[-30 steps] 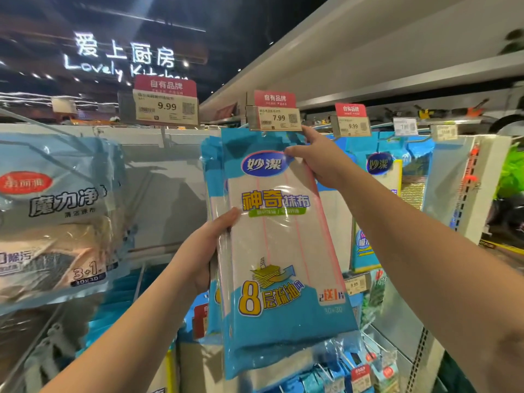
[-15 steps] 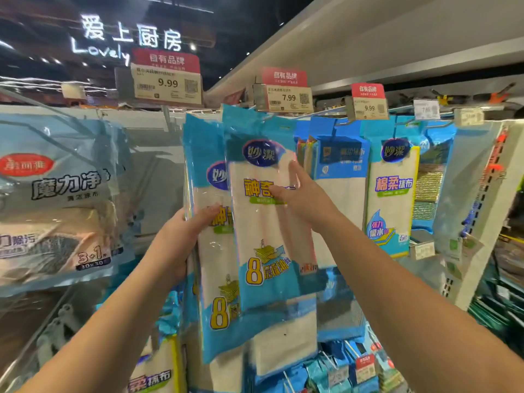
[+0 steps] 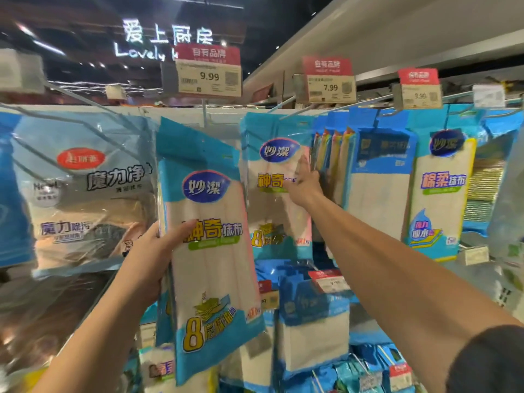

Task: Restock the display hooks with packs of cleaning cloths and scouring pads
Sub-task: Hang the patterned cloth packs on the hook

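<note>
At the lower middle of the frame, nearest to the camera, the left hand (image 3: pixel 154 259) holds a pack of cleaning cloths (image 3: pixel 211 251) by its left edge; the thumb lies across the front of the pack and the other fingers are hidden behind it; the pack is blue and white, it stands almost upright with its top tilted a little to the left, and it hangs on no hook. From the lower right corner the right arm (image 3: pixel 397 268) reaches up to the middle of the frame; the right hand (image 3: pixel 304 184) has its fingers stretched out and lies against the front of a hanging pack (image 3: pixel 276 180) of the same kind; this hand is blurred, so I cannot tell if it pinches the pack or only touches it. The hanging pack is on a metal hook (image 3: pixel 295 113) under the price tag marked 7.99 (image 3: pixel 330 82). Just right of it hang more blue packs (image 3: pixel 380 171); further right there is a pack with a yellow edge (image 3: pixel 442 194), and then scouring pads (image 3: pixel 486 188) at the right edge. At the left of the frame hangs a large grey pack (image 3: pixel 85 188); above the held pack stands the price tag marked 9.99 (image 3: pixel 209 73). Far behind, at the upper left, a lit sign (image 3: pixel 167 38) shines in the dark ceiling.
</note>
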The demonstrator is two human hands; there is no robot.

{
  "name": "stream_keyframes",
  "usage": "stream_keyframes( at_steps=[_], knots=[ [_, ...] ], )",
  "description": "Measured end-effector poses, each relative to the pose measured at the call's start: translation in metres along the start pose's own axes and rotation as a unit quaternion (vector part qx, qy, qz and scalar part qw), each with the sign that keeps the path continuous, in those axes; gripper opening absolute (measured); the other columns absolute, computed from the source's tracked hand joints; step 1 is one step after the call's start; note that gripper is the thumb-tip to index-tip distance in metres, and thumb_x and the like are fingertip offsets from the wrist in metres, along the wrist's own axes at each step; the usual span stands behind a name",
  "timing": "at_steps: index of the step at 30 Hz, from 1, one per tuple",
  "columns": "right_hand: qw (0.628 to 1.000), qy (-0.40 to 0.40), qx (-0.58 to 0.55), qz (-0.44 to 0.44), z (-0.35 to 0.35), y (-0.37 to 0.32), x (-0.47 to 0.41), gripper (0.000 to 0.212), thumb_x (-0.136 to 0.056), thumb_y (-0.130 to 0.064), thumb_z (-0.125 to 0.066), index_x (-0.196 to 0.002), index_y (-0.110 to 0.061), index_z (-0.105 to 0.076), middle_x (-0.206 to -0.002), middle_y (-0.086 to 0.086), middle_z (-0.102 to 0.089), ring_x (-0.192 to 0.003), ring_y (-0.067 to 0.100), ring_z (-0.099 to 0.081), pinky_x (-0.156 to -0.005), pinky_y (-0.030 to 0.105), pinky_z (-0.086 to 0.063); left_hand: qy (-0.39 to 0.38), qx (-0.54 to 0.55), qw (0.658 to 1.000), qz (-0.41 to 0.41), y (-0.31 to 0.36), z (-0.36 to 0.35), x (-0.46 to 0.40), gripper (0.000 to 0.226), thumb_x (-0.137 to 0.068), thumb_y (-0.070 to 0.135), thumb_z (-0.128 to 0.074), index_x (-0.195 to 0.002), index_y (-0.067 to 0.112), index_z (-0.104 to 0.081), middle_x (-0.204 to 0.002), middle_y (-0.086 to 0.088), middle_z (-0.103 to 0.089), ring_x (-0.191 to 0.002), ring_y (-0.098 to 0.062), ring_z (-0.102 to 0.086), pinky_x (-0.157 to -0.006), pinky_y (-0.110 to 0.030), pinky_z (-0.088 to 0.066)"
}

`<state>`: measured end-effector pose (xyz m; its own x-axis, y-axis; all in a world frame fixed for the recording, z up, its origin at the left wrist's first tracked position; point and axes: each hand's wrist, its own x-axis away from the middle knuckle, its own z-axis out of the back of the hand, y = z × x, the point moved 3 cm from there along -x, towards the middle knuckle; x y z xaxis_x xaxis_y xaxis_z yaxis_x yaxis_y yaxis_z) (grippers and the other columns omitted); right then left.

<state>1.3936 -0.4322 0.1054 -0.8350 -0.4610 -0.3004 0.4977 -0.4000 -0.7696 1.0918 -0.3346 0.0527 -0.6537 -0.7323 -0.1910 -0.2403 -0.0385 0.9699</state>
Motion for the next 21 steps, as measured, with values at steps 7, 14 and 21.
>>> stream_keyframes(
  at_steps=[7,14,21],
  knots=[
    [0.999,0.006,0.039,0.000,-0.001,0.000,0.003,0.081,-0.102,-0.031,-0.050,-0.158,-0.034,0.009,-0.166,0.014,-0.005,-0.151,0.034,-0.017,-0.118,0.039,-0.023,-0.054,0.072,0.996,0.027,-0.012,0.002,0.002,0.044,-0.081,0.028,-0.065,-0.120,0.009,-0.065,-0.106,-0.019,-0.075,-0.081,-0.029,-0.076,-0.066,-0.040,-0.064],
    [0.981,0.022,-0.131,0.139,0.039,-0.033,0.055,0.032,-0.099,-0.046,-0.053,-0.122,-0.027,-0.039,-0.115,-0.003,-0.057,-0.101,0.009,-0.057,-0.072,0.018,-0.040,-0.113,0.072,0.990,0.040,-0.024,-0.009,-0.002,0.070,-0.073,0.041,-0.081,-0.131,0.008,-0.059,-0.117,-0.021,-0.072,-0.097,-0.036,-0.074,-0.073,-0.043,-0.062],
    [0.964,-0.021,-0.160,0.213,0.059,-0.046,0.073,0.031,-0.091,-0.031,-0.071,-0.097,-0.031,-0.040,-0.091,-0.006,-0.054,-0.074,0.002,-0.057,-0.071,0.024,-0.050,-0.154,0.093,0.983,0.041,-0.027,-0.050,-0.002,0.083,-0.053,0.042,-0.092,-0.122,0.009,-0.064,-0.112,-0.021,-0.074,-0.090,-0.034,-0.075,-0.071,-0.041,-0.063]
  ],
)
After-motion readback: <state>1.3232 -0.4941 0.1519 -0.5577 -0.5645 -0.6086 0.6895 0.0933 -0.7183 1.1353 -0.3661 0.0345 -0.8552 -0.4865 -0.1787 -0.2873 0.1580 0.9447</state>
